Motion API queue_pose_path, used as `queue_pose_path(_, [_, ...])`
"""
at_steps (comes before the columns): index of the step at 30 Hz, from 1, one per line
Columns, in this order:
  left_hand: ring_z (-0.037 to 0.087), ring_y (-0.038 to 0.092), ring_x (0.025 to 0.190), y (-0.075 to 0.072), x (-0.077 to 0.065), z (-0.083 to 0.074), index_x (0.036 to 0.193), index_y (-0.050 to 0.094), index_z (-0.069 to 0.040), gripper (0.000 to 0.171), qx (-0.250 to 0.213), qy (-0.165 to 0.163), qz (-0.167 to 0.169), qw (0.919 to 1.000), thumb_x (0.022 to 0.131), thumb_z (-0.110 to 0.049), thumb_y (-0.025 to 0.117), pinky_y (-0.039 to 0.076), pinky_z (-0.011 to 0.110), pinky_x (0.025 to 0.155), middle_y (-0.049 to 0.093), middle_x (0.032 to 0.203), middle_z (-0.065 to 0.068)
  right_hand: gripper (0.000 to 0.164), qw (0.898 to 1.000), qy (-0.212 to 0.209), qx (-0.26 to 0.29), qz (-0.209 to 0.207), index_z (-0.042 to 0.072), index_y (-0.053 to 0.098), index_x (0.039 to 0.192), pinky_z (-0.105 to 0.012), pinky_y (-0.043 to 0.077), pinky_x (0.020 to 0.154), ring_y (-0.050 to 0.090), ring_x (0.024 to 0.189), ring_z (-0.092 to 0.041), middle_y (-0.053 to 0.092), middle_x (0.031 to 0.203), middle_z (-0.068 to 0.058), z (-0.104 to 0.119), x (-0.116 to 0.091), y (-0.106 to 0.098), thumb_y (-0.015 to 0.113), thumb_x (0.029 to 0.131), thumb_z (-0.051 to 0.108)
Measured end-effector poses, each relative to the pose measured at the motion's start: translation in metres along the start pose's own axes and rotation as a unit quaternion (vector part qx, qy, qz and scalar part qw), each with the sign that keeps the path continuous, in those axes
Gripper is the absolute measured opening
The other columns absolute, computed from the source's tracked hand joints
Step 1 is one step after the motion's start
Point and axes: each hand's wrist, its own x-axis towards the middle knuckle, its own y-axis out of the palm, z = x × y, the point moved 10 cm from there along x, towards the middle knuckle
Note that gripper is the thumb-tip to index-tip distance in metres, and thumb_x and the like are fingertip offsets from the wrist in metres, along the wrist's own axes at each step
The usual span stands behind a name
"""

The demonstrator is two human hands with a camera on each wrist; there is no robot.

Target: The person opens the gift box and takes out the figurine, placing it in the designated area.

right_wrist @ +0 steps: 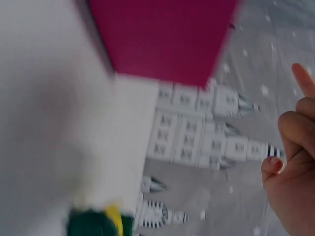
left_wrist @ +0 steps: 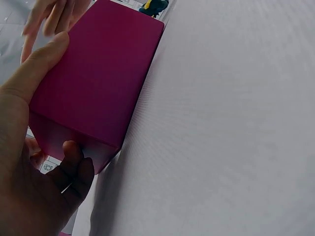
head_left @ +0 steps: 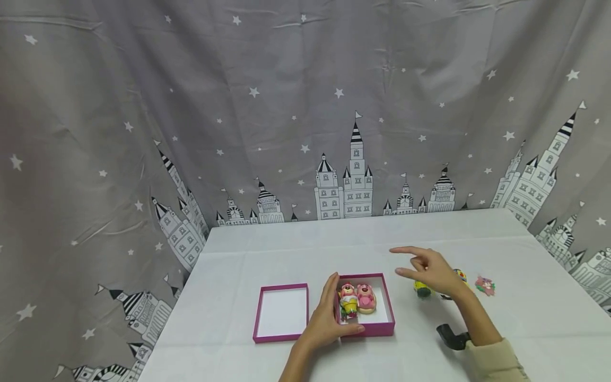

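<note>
A magenta box (head_left: pixel 375 330) with a white inside stands on the table. Two small toy figures lie in its left half: a pink and yellow figure (head_left: pixel 349 300) and a pink bear figure (head_left: pixel 366 298). My left hand (head_left: pixel 322 317) grips the box at its left side, thumb along the front wall, fingers along the left wall. In the left wrist view the thumb presses the magenta outer wall (left_wrist: pixel 106 73). My right hand (head_left: pixel 431 269) hangs in the air right of the box, holding nothing. Its index finger and thumb are extended apart; the other fingers are bent.
Left of the box lies a shallow magenta-rimmed lid (head_left: pixel 258 313), white inside. Beyond and under the right hand are a green and yellow toy (head_left: pixel 422 289), a partly hidden colourful toy (head_left: pixel 460 274) and a flat pink piece (head_left: pixel 485 285). A grey curtain (head_left: pixel 286 106) hangs behind the table.
</note>
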Motion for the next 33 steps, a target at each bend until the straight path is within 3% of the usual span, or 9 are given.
queue_pose_path(3, [0.032, 0.021, 0.135, 0.001, 0.000, 0.000, 0.149, 0.004, -0.026, 0.117, -0.002, 0.000, 0.002, 1.0000, 0.063, -0.055, 0.078, 0.029, 0.055, 0.102, 0.007, 0.154, 0.006, 0.044, 0.999, -0.039, -0.009, 0.025, 0.012, 0.062, 0.118, -0.035, 0.045, 0.070, 0.024, 0.043, 0.001, 0.029, 0.046, 0.010, 0.003, 0.010, 0.036, 0.075, 0.077, 0.017])
queue_pose_path(4, [0.032, 0.021, 0.135, 0.001, 0.000, 0.000, 0.149, 0.004, -0.026, 0.117, -0.003, 0.000, 0.002, 1.0000, 0.063, -0.055, 0.078, 0.029, 0.055, 0.102, 0.007, 0.154, 0.006, 0.046, 0.998, -0.044, -0.010, 0.036, 0.013, 0.062, 0.119, -0.042, 0.044, 0.080, 0.025, 0.042, 0.002, 0.030, 0.045, 0.011, 0.001, 0.013, 0.048, 0.076, 0.076, 0.021])
queue_pose_path(7, [0.032, 0.021, 0.135, 0.001, 0.000, 0.000, 0.149, 0.003, -0.025, 0.117, -0.004, 0.004, 0.005, 1.0000, 0.063, -0.055, 0.077, 0.029, 0.054, 0.102, 0.006, 0.154, 0.006, 0.054, 0.995, -0.048, -0.034, 0.075, 0.019, 0.060, 0.122, -0.052, 0.033, 0.088, 0.029, 0.046, 0.001, 0.042, 0.049, 0.013, -0.012, 0.017, 0.082, 0.077, 0.073, 0.035])
queue_pose_path(10, [0.032, 0.023, 0.134, 0.002, -0.001, -0.001, 0.149, 0.002, -0.025, 0.117, -0.007, 0.010, 0.005, 0.9999, 0.064, -0.054, 0.077, 0.030, 0.054, 0.102, 0.005, 0.154, 0.006, 0.065, 0.990, -0.031, -0.080, 0.112, 0.020, 0.058, 0.125, -0.037, 0.030, 0.074, 0.032, 0.052, -0.003, 0.050, 0.054, 0.008, -0.017, 0.016, 0.106, 0.077, 0.069, 0.046])
queue_pose_path(12, [0.032, 0.024, 0.134, 0.002, -0.001, -0.001, 0.149, 0.002, -0.026, 0.117, -0.009, 0.011, 0.006, 0.9999, 0.064, -0.054, 0.078, 0.031, 0.055, 0.101, 0.005, 0.154, 0.005, 0.071, 0.985, -0.027, -0.114, 0.126, 0.021, 0.057, 0.126, -0.034, 0.027, 0.069, 0.034, 0.060, -0.007, 0.061, 0.069, 0.006, -0.019, 0.014, 0.118, 0.078, 0.065, 0.051])
queue_pose_path(13, [0.032, 0.025, 0.133, 0.002, -0.001, -0.001, 0.149, 0.002, -0.026, 0.116, -0.010, 0.011, 0.006, 0.9999, 0.065, -0.054, 0.077, 0.032, 0.055, 0.100, 0.005, 0.154, 0.005, 0.074, 0.983, -0.022, -0.130, 0.128, 0.021, 0.057, 0.126, -0.033, 0.027, 0.069, 0.035, 0.060, -0.008, 0.061, 0.070, 0.006, -0.021, 0.013, 0.121, 0.078, 0.063, 0.053])
queue_pose_path(18, [0.034, 0.025, 0.133, 0.001, 0.000, 0.000, 0.149, 0.001, -0.027, 0.117, -0.008, 0.010, 0.007, 0.9999, 0.064, -0.055, 0.077, 0.031, 0.056, 0.100, 0.004, 0.154, 0.005, 0.086, 0.975, -0.019, -0.183, 0.123, 0.016, 0.055, 0.128, -0.031, 0.031, 0.071, 0.040, 0.073, -0.009, 0.066, 0.108, 0.002, -0.025, 0.011, 0.128, 0.077, 0.057, 0.059])
queue_pose_path(24, [0.033, 0.025, 0.133, 0.001, 0.000, 0.000, 0.149, 0.002, -0.026, 0.117, -0.008, 0.013, 0.003, 0.9999, 0.064, -0.054, 0.078, 0.031, 0.054, 0.101, 0.005, 0.154, 0.006, 0.092, 0.966, -0.028, -0.225, 0.124, 0.015, 0.052, 0.130, -0.030, 0.030, 0.071, 0.041, 0.070, -0.005, 0.067, 0.105, 0.002, -0.024, 0.010, 0.130, 0.073, 0.056, 0.066])
queue_pose_path(33, [0.032, 0.022, 0.134, 0.002, 0.000, 0.000, 0.149, 0.003, -0.026, 0.117, -0.003, 0.011, 0.001, 0.9999, 0.064, -0.055, 0.077, 0.030, 0.054, 0.101, 0.005, 0.154, 0.005, 0.090, 0.961, -0.037, -0.252, 0.112, 0.017, 0.051, 0.127, -0.029, 0.029, 0.071, 0.038, 0.066, -0.006, 0.068, 0.099, 0.004, -0.021, 0.011, 0.130, 0.076, 0.054, 0.064])
